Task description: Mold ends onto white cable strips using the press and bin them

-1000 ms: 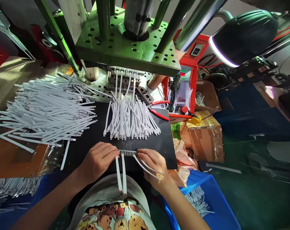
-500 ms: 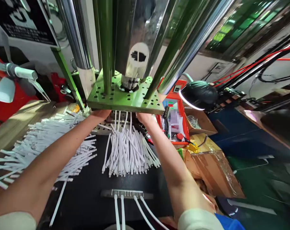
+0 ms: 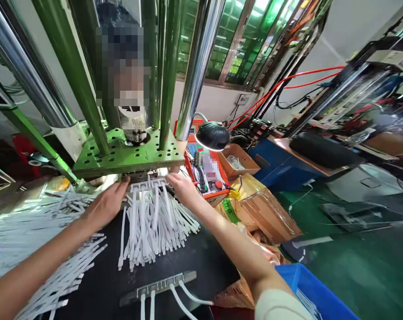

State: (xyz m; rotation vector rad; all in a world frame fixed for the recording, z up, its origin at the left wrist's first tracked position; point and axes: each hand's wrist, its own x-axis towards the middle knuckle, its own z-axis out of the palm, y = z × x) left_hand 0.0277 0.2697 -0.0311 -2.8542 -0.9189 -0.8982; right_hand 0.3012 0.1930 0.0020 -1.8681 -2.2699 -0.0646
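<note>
Head view: white cables (image 3: 154,233) before green press (image 3: 128,166), red box (image 3: 217,195) beside.

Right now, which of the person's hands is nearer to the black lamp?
Right. The right hand is below the lamp, to its left in the picture; the left hand is farther left, across the middle bunch of white strips.

The bottom edge cuts off the blue bin (image 3: 324,289) and three white strips (image 3: 152,306) on the near bar (image 3: 159,286). The blurred left pile (image 3: 14,240) runs past the left edge, partly hidden behind the left arm (image 3: 51,251).
</note>
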